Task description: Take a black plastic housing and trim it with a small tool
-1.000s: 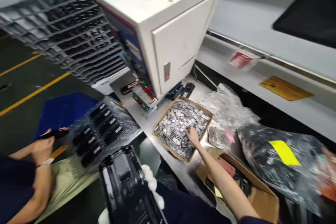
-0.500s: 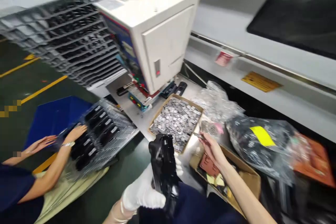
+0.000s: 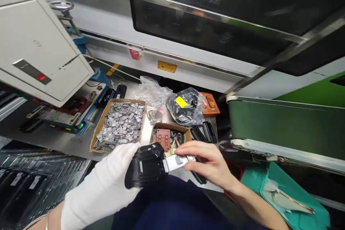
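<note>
My left hand (image 3: 105,183), in a white glove, is closed round a black plastic housing (image 3: 149,165) held in front of my lap. My bare right hand (image 3: 207,161) pinches a flat silver-grey metal clip (image 3: 178,161) between thumb and fingers. The clip's left end meets the right edge of the housing; whether it sits inside cannot be made out. Beyond my left hand stands a shallow cardboard box (image 3: 142,129) full of similar small grey metal parts. Just past the clip is a second cardboard box (image 3: 185,129) with a reddish-brown plate (image 3: 163,139) and loose parts.
A white machine cabinet (image 3: 40,50) over a blue-based fixture is at left. Black parts in a plastic-covered tray (image 3: 21,187) lie lower left. Plastic bags (image 3: 185,106), an orange block (image 3: 209,103) and black parts are on the bench. A green conveyor (image 3: 285,125) and teal bin (image 3: 293,201) are right.
The view has swung right, and the co-worker's arms are out of sight. My hands have come together, with the housing turned sideways and the clip brought to its edge.
</note>
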The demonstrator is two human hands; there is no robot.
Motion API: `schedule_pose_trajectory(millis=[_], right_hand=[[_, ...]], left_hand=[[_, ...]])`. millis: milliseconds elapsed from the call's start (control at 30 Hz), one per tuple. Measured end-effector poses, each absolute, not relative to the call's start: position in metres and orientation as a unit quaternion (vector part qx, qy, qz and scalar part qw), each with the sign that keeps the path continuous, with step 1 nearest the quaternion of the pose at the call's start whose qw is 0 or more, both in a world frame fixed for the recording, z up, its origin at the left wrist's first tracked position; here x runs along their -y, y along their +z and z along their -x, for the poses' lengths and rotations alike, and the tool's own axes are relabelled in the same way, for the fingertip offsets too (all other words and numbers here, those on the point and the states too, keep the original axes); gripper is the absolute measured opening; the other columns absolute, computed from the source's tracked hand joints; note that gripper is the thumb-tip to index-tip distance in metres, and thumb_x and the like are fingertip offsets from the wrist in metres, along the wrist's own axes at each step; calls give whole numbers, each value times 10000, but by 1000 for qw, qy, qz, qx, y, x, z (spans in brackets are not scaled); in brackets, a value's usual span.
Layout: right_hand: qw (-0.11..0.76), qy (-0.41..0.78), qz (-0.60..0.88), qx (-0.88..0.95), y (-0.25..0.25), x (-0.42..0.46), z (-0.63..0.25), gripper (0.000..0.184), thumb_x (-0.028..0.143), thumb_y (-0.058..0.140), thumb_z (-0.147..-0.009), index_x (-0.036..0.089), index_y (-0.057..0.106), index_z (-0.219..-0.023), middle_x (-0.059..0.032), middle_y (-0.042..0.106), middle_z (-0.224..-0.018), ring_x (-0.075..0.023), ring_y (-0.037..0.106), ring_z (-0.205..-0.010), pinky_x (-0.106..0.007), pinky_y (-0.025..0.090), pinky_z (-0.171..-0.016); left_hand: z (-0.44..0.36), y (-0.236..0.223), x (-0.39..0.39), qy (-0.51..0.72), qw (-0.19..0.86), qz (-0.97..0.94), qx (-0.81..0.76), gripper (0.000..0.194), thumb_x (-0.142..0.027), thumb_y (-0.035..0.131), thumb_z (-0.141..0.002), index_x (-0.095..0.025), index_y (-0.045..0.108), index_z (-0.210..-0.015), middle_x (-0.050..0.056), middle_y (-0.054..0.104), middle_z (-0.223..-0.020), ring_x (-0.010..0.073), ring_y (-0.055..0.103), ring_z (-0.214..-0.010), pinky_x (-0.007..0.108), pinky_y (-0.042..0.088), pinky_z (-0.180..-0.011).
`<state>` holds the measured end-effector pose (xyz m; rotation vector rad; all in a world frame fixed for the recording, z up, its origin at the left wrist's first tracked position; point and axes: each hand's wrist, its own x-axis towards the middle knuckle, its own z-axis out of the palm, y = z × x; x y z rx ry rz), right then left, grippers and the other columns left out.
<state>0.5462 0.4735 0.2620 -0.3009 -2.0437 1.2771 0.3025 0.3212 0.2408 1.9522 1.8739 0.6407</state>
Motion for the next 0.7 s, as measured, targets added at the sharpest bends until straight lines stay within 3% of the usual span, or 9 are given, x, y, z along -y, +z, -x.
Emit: schedule_pose_trajectory(millis=[100, 167, 233, 367, 500, 633, 700], right_hand=[[366, 447, 104, 809, 254, -475, -567, 258, 275, 761, -922, 219, 768, -1173, -49, 799, -1053, -121, 750, -989, -137, 568, -921], [359, 419, 74, 831, 254, -477, -577, 270, 240, 743, -932, 179, 743, -1195, -74, 787, -1085, -121, 740, -1018, -141, 559, -953], [346, 389, 41, 853, 256, -479, -585, 275, 216, 703, -957, 134, 711, -1219, -107, 769, -1117, -123, 729, -1048, -149, 551, -979], [318, 324, -1, 891, 261, -483, -589, 267, 237, 614, -1010, 96, 657, -1233, -123, 744, -1126, -123, 720, -1035, -164, 559, -969], [263, 188, 13, 946, 262, -471, -579, 212, 206, 525, -1061, 86, 629, -1203, -105, 742, -1098, -148, 718, -945, -210, 590, -790], [158, 72, 31, 984, 254, -437, -553, 166, 87, 604, -966, 68, 630, -1129, -62, 711, -936, -172, 662, -750, -292, 524, -554], [124, 47, 62, 989, 246, -428, -540, 141, 62, 652, -900, 68, 644, -1040, -48, 677, -850, -175, 617, -681, -320, 473, -485]], left_hand=[[-321, 247, -330, 235, 184, -711, -637, 492, -189, 618, -815, -290, 503, -1282, 21, 655, -1148, 217, 659, -1011, 352, 576, -890], [-329, 247, -333, 209, 195, -712, -641, 415, -197, 635, -810, -273, 537, -1206, 17, 646, -1097, 206, 651, -978, 348, 576, -878], [-335, 248, -335, 187, 190, -715, -646, 344, -208, 641, -820, -251, 560, -1152, 32, 635, -1080, 207, 648, -967, 357, 577, -877], [-340, 252, -339, 176, 136, -729, -648, 403, -237, 646, -815, -211, 550, -1206, 81, 635, -1110, 230, 662, -961, 366, 594, -836], [-342, 241, -347, 161, 57, -758, -630, 374, -239, 602, -836, -209, 548, -1205, 90, 667, -1075, 234, 693, -932, 357, 618, -812], [-336, 195, -352, 166, -179, -803, -543, 560, -250, 475, -859, -50, 435, -1382, 263, 680, -1154, 361, 723, -993, 502, 637, -827], [-329, 175, -351, 168, -197, -799, -543, 612, -221, 463, -839, -46, 404, -1422, 291, 666, -1214, 395, 718, -1035, 539, 628, -846]])
